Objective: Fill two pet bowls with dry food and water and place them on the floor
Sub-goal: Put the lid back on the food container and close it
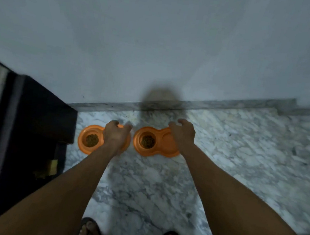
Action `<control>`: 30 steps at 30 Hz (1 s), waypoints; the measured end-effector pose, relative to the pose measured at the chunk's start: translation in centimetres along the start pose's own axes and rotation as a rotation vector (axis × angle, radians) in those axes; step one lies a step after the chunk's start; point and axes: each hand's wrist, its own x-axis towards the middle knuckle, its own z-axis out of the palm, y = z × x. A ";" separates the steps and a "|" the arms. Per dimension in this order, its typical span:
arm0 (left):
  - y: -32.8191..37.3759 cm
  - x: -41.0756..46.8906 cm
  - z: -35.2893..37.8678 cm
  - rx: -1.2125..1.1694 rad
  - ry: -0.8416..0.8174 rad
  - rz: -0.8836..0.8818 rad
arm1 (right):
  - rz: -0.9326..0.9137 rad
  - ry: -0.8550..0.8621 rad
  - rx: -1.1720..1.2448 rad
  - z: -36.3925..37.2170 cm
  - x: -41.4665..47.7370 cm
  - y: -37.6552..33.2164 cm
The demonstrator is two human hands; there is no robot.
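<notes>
Two orange double pet bowls lie side by side on the marble floor near the wall. The left bowl has brown dry food in its left cup; my left hand hovers over its right cup and hides it. The right bowl holds dry food in its left cup. Its right cup is partly covered by my right hand. Both hands have spread fingers and hold nothing. Whether there is water in the right cups I cannot tell.
A dark cabinet stands directly left of the left bowl. The grey wall with a marble skirting runs just behind the bowls. My feet in black sandals stand on the marble floor below.
</notes>
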 end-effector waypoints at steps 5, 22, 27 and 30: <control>8.1 -8.6 -10.7 -0.100 0.074 0.029 | -0.137 -0.053 -0.025 -2.5 -10.3 -12.2; 13.7 -28.9 -49.0 -0.368 0.376 0.211 | -0.506 -0.175 0.060 -0.5 -45.9 -35.3; 8.5 -31.9 -59.2 -0.374 0.431 0.221 | -0.571 -0.197 0.054 4.4 -55.7 -36.1; 4.9 -33.2 -64.9 -0.373 0.456 0.221 | -0.589 -0.221 0.043 8.1 -61.1 -36.1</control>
